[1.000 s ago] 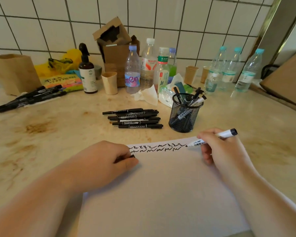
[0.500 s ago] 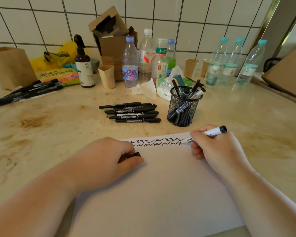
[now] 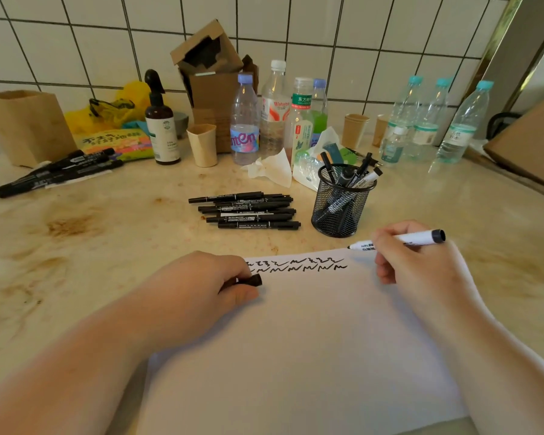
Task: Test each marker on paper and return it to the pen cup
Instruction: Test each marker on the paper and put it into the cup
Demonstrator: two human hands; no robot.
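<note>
A white sheet of paper (image 3: 311, 340) lies in front of me, with two rows of black squiggles (image 3: 299, 265) along its far edge. My right hand (image 3: 412, 262) grips a white marker (image 3: 418, 238) with a black end; its uncapped tip hovers at the paper's far right corner. My left hand (image 3: 201, 290) rests on the paper's left side, fingers closed on a black marker cap (image 3: 252, 280). A black mesh pen cup (image 3: 341, 202) with several markers stands just beyond the paper. Several black markers (image 3: 248, 211) lie in a pile left of the cup.
More black markers (image 3: 54, 172) lie at the far left. Plastic bottles (image 3: 274, 111), paper cups (image 3: 202, 145), a brown spray bottle (image 3: 162, 124), cardboard boxes (image 3: 211, 76) and a tissue pack (image 3: 308, 164) line the tiled wall. A cardboard box (image 3: 528, 142) sits at the right edge.
My right hand has lifted the marker tip off the squiggle rows, up toward the paper's far right edge. My left hand stays put with the cap.
</note>
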